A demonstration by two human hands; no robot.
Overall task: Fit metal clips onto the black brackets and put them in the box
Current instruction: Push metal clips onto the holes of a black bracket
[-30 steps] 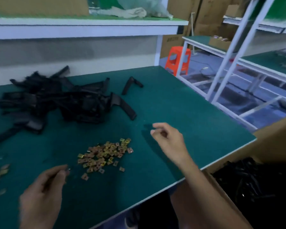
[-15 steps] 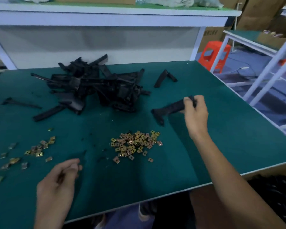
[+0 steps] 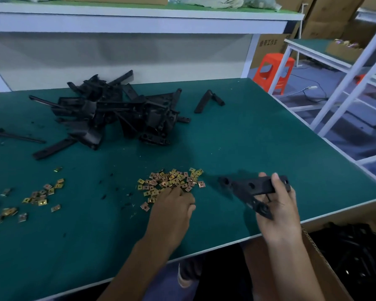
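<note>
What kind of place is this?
Probably a factory assembly workshop: a green-topped workbench bearing a heap of black plastic brackets and loose brass-coloured metal clips, with stacked brown cardboard boxes behind.

Right hand (image 3: 278,205) grips 1 black plastic bracket (image 3: 255,187); left hand (image 3: 172,205) reaches into the heap of brass-coloured metal clips (image 3: 172,180).

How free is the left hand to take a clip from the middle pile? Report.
Likely yes: the left hand rests at the near edge of the middle pile, fingertips among the clips, nothing between. The right hand holds its black bracket aside.
</note>
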